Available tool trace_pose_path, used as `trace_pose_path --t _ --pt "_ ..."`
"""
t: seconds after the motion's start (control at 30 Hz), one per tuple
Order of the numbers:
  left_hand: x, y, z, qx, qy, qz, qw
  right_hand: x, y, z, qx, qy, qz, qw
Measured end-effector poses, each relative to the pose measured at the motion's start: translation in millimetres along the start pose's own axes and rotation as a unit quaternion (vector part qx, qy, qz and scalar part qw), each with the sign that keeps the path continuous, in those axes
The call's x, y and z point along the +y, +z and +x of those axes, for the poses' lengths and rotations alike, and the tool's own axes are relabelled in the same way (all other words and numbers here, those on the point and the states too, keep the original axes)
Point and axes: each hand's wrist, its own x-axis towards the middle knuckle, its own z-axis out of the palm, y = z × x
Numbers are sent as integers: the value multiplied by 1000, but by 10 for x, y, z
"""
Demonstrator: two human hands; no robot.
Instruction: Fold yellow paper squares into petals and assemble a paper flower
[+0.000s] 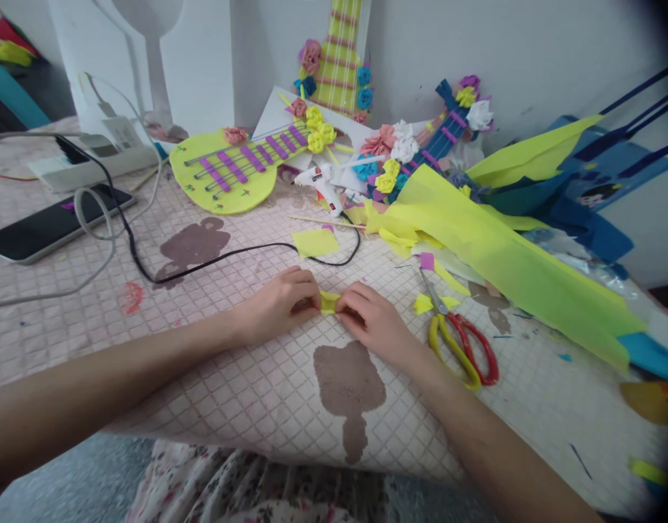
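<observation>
Between my two hands is a small piece of yellow crepe paper (328,302), low over the quilted table cover. My left hand (284,301) pinches its left end with the fingers closed. The right end is pinched by my right hand (371,317), its fingers curled in. Just beyond my hands lies a flat yellow paper square (315,243). To the right of my right hand rest scissors (460,335) with one yellow and one red handle, beside yellow scraps (422,303).
A white glue gun (323,187) with a black cord stands at the back centre. Behind are yellow paper guitars (230,174) with flowers. Yellow crepe sheets (508,269) spread right. A phone (50,221) and a power strip (94,165) lie left.
</observation>
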Motion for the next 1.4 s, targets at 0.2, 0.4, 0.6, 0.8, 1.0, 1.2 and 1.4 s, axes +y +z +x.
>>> trace_pose_path --t 0.2,0.4,0.6,0.8,1.0,1.2,1.4 --pt "4 37 -7 25 -35 -1 999 -22 23 18 18 77 61 995" --pt "7 64 3 35 -48 1 998 -62 49 33 34 83 50 995" --pt "-18 60 -2 28 -49 -7 998 -73 81 35 43 89 39 994" --pt "-25 76 13 36 -49 7 998 -66 97 39 61 97 36 993" --pt "-29 87 20 41 -49 18 998 -75 131 56 66 98 11 993" --pt "-9 111 38 49 -55 48 996 -81 153 60 68 103 4 992" --pt "-23 142 51 59 -53 58 995 -86 154 59 67 105 5 992"
